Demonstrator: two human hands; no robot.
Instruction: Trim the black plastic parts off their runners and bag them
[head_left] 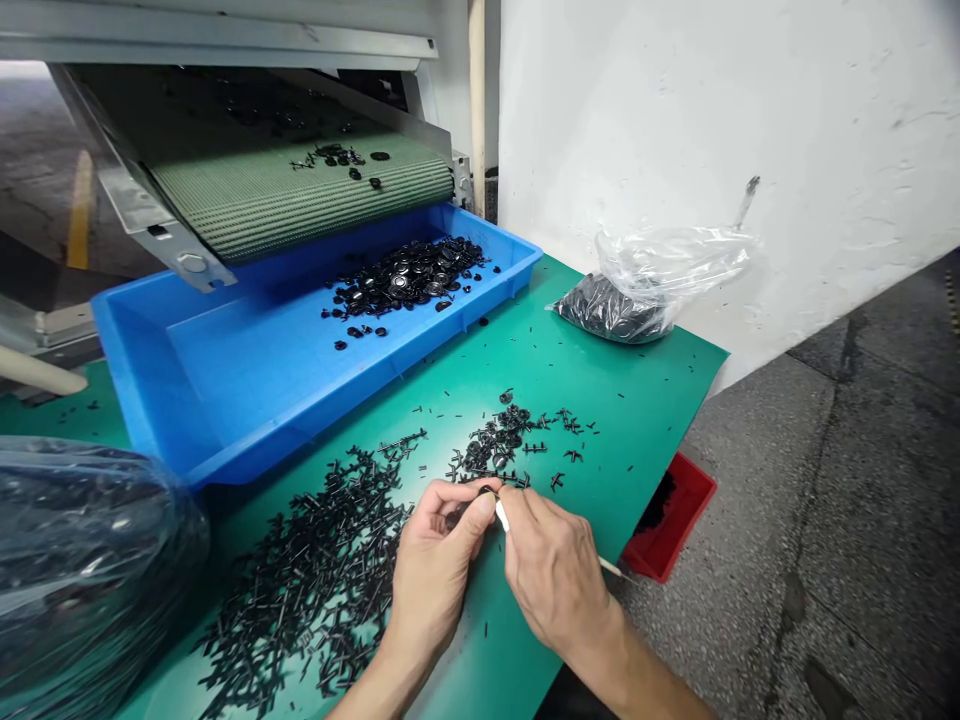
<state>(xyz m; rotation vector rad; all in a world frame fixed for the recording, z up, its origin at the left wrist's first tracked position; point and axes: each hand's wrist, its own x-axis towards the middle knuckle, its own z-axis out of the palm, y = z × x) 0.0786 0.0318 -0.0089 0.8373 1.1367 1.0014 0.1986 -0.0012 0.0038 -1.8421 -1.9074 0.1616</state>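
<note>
Over the green table (622,390), my left hand (442,540) is closed on small black parts (486,491), one pinched between thumb and forefinger. My right hand (555,560) touches it at the fingertips and is closed round a thin white tool (502,515), whose pale far end sticks out past the hand on the right. Just beyond my hands lies a small heap of round black parts (495,440). A large spread of black sprue pieces (322,560) covers the table to the left of my left hand.
A blue tray (247,370) with black parts stands under a green conveyor belt (300,200). A clear bag of black parts (622,300) rests at the back right, another bag (82,570) at the left. A red bin (679,520) is below the table's right edge.
</note>
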